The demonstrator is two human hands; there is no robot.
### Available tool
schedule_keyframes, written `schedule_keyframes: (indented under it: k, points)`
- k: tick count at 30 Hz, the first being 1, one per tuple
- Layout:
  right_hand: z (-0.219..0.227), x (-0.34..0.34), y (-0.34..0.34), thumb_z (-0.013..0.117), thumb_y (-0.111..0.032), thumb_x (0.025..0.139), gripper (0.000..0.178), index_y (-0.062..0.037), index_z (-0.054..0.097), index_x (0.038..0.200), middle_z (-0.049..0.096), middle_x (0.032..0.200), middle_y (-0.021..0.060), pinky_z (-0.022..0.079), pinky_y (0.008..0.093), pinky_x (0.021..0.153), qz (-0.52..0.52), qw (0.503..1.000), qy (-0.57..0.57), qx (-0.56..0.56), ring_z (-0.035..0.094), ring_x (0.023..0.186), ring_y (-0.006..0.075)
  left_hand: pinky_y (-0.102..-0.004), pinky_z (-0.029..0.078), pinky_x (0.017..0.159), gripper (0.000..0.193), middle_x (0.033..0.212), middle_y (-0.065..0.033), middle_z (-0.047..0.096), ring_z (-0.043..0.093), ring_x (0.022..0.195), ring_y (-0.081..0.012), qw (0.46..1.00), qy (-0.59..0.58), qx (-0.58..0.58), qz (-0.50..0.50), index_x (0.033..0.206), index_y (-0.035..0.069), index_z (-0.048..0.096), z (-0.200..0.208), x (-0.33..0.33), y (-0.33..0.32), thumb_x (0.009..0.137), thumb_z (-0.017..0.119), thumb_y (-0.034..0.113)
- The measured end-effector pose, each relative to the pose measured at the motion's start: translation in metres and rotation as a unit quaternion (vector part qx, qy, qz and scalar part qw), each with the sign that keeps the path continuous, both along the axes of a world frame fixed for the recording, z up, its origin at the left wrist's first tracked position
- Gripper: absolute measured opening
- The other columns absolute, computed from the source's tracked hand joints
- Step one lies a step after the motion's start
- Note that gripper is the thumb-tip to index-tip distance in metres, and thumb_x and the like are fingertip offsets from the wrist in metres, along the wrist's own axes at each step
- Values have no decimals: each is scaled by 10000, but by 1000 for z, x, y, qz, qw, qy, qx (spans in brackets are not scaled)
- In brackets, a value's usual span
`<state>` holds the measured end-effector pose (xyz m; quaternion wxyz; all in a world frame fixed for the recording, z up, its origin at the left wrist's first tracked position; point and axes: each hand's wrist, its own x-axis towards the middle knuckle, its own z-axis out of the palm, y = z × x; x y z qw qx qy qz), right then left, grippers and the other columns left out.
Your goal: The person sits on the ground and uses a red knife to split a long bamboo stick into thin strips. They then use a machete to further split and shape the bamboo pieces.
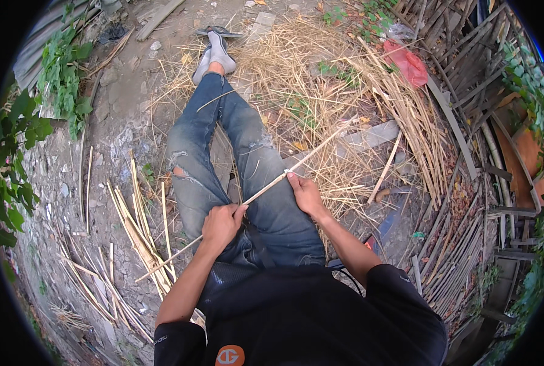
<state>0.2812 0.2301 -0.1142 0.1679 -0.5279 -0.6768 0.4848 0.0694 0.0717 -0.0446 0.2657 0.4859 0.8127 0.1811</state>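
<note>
A long, thin pale bamboo strip (264, 190) lies slantwise over my thighs, from the lower left up to the right. My left hand (221, 227) is closed around it above my lap, thumb along the strip. Farther up, at my right thigh, my right hand (307, 195) pinches the same strip, its thumb pressed on top and its curled fingers mostly hidden. The strip's far end reaches over the shavings; its near end crosses other strips beside my left hip.
Split bamboo pieces (139, 235) lie at my left. Pale shavings (302, 67) cover the ground ahead and right. A wooden-handled tool (382, 194) rests at my right, near a bundle of long strips (415, 131). A red plastic bag (406, 64) and stacked wood (461, 67) stand beyond.
</note>
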Motion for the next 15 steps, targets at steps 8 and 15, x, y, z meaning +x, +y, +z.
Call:
schedule_keyframes:
  k: [8, 15]
  points:
    - [14, 18, 36, 510, -598, 1046, 592, -102, 557, 725, 351, 526, -49, 168, 272, 415, 8, 898, 181, -402, 262, 420, 60, -546, 539, 718, 432, 800, -233, 702, 683, 806, -475, 1000, -6, -7, 4, 902, 48, 772, -2, 3, 5, 995, 641, 450]
    - [15, 6, 35, 700, -490, 970, 501, -18, 750, 810, 542, 556, -12, 330, 287, 463, -12, 997, 52, -56, 469, 487, 90, -536, 528, 661, 356, 853, -183, 711, 696, 764, -428, 993, 88, 72, -44, 1042, 51, 785, -7, 3, 3, 974, 684, 386]
